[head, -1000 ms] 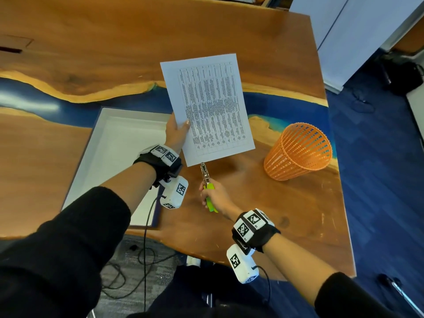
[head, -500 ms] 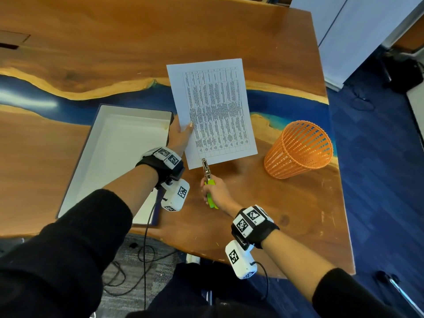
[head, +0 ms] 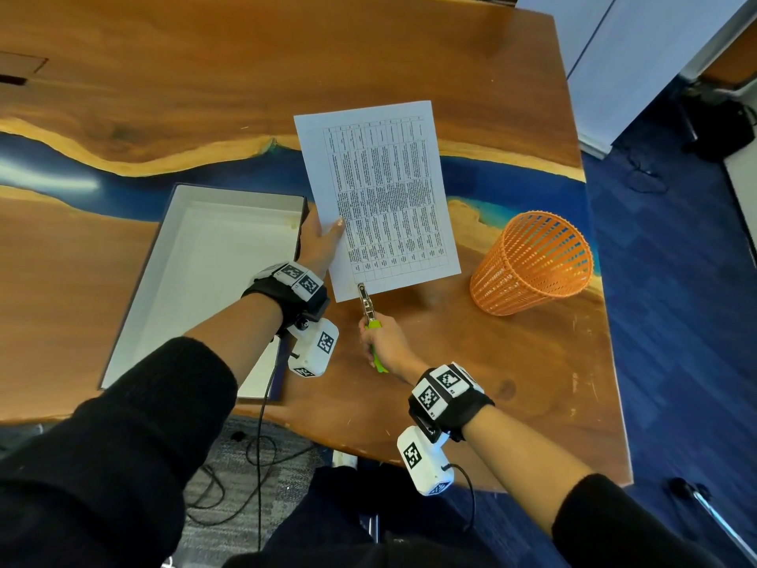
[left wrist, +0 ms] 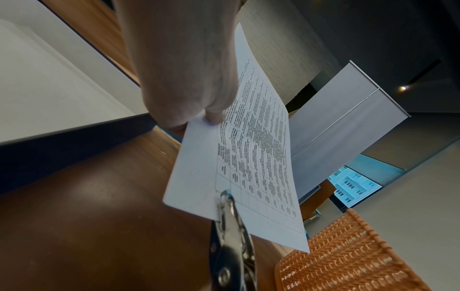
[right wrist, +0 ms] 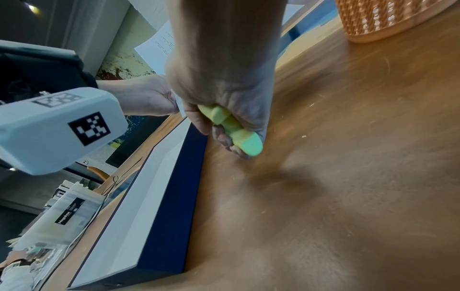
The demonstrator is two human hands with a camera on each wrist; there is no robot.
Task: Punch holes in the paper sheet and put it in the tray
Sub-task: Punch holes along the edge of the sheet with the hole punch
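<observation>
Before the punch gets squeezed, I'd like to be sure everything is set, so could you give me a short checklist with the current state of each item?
1. Left hand grips the paper sheet at its side edge: ok.
2. Right hand holds the hole punch by its green handles: ok.
3. Punch head over the sheet's near edge: ok.
4. Hole already made here: cannot tell.
5. Tray open beside the left hand: ok.
6. Orange basket apart from the sheet: ok.

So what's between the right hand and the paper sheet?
Only the hole punch, gripped by the right hand, its metal tip on the paper sheet: head view.
</observation>
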